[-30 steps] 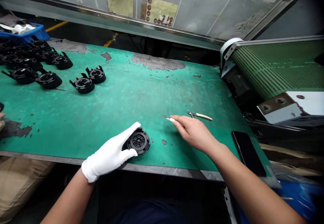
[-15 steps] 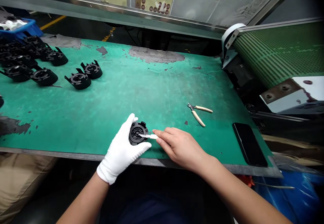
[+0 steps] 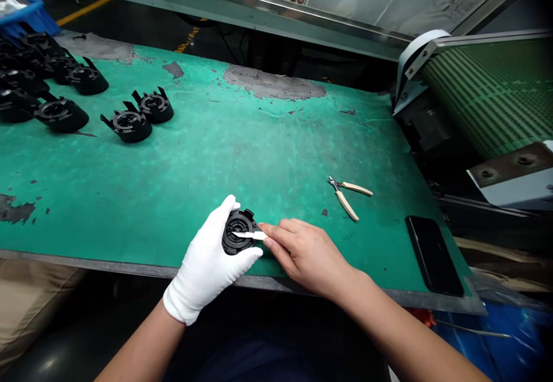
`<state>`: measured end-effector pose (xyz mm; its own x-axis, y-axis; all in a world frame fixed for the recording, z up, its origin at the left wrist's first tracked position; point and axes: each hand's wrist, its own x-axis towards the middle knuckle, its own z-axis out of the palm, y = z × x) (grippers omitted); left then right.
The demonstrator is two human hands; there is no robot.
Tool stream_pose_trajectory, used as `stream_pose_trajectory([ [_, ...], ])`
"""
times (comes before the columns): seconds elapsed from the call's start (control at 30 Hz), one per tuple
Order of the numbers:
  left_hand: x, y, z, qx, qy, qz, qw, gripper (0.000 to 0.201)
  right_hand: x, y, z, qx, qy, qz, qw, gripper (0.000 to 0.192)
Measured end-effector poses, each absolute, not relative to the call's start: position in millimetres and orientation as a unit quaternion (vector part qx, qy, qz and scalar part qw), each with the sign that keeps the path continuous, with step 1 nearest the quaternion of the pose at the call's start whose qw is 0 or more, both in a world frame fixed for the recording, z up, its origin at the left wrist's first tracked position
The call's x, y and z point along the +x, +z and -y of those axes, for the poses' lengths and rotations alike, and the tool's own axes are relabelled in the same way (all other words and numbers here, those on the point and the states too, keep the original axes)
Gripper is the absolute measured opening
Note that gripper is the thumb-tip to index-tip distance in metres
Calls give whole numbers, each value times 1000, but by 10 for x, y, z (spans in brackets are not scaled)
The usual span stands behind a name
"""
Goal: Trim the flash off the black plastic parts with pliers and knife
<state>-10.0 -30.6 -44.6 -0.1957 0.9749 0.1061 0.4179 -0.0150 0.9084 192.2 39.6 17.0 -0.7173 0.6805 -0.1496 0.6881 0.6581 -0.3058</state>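
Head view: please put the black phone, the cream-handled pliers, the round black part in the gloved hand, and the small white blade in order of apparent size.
1. black phone
2. cream-handled pliers and round black part: look alike, part half hidden by left hand
3. small white blade, held by right hand

I see a round black plastic part (image 3: 238, 231) with a ribbed, ringed face turned up toward me, tilted slightly and resting near the front edge of the tabletop (image 3: 242, 157). A small white-handled blade (image 3: 248, 235) lies across that face, its thin tip pointing to the part's centre and its handle sticking out past the part's right rim.
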Motion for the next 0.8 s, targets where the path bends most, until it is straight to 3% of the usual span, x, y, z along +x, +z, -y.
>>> stream_pose_trajectory([
  [0.8,-94,-492,322,586,446,-633,240,92,1838,464,-339,394,-69,-914,75,40],
])
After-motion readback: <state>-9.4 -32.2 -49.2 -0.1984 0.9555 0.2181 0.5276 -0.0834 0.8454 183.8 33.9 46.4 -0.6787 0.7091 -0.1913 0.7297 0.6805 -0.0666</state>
